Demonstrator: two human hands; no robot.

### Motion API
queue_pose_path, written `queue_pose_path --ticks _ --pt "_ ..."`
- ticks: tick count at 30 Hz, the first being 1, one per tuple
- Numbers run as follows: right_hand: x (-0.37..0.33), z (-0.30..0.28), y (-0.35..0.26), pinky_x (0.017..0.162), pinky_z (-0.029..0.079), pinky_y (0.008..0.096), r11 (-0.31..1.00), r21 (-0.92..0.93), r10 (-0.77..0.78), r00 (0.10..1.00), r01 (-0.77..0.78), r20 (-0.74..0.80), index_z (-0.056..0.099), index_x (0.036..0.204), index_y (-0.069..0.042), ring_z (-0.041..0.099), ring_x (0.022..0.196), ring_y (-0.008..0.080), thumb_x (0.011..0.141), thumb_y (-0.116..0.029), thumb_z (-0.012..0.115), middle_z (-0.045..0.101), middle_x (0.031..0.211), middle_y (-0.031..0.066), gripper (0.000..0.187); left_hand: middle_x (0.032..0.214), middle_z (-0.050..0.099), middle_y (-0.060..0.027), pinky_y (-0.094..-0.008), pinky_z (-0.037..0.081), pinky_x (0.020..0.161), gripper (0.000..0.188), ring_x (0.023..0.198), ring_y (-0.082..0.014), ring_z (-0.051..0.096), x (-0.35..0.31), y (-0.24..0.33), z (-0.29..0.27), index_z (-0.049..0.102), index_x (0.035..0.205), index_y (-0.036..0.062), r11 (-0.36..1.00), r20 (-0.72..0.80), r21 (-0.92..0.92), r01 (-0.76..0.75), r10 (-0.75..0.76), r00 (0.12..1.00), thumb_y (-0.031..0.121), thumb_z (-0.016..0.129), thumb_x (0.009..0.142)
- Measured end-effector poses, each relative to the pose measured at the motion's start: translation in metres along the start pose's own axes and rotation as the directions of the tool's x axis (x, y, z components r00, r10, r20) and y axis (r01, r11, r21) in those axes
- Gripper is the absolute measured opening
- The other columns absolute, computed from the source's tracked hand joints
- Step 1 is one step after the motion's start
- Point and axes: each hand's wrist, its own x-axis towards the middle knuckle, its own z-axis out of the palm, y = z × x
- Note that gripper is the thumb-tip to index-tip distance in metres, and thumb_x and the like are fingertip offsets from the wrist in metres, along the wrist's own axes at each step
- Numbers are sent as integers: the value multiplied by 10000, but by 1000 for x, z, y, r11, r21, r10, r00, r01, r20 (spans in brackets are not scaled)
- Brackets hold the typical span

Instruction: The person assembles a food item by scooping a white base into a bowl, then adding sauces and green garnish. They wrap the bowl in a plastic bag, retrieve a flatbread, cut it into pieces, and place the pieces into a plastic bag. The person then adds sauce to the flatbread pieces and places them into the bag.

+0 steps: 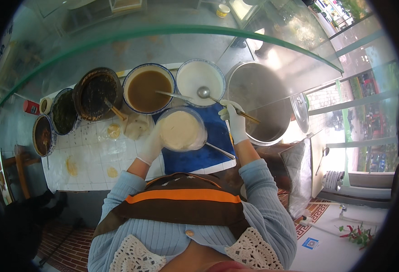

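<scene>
Head view: I read this as a portioning step, midway. Left hand [149, 141], white-gloved, grips the near-left side of the clear tub [201, 124]; the tub sits over the blue mat [179, 164], can't tell if it's touching. Right hand [237, 127], also gloved, has its fingers wrapped on the ladle [203, 92], metal head over the white bowl [191, 78]. Next move, my judgement: tub level, ladle steady. Textures: pale filling [179, 130] in the tub looks smooth, matte; brown liquid [146, 88] looks flat and thin; dark pot [77, 93] is round, rough-rimmed; steel pot [278, 130] is wide and deep.
</scene>
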Motion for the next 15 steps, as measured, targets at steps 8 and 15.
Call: queue_pose_path --ticks 8,15 --pt "-11 -7 -11 670 541 252 998 42 -49 999 50 -15 760 1190 -25 665 704 117 1090 -177 566 750 865 88 265 1571 498 -87 -342 401 1210 496 1440 -183 477 22 18 17 386 1602 32 902 49 -377 209 -205 977 155 507 1137" --pt "-32 -9 -30 677 548 254 995 87 -38 999 41 -32 748 1211 -7 676 719 123 1093 -170 562 757 889 90 273 1550 517 -71 -335 428 1188 471 1421 -176 501 26 11 21 407 1588 55 924 99 -338 181 -157 983 293 406 1182"
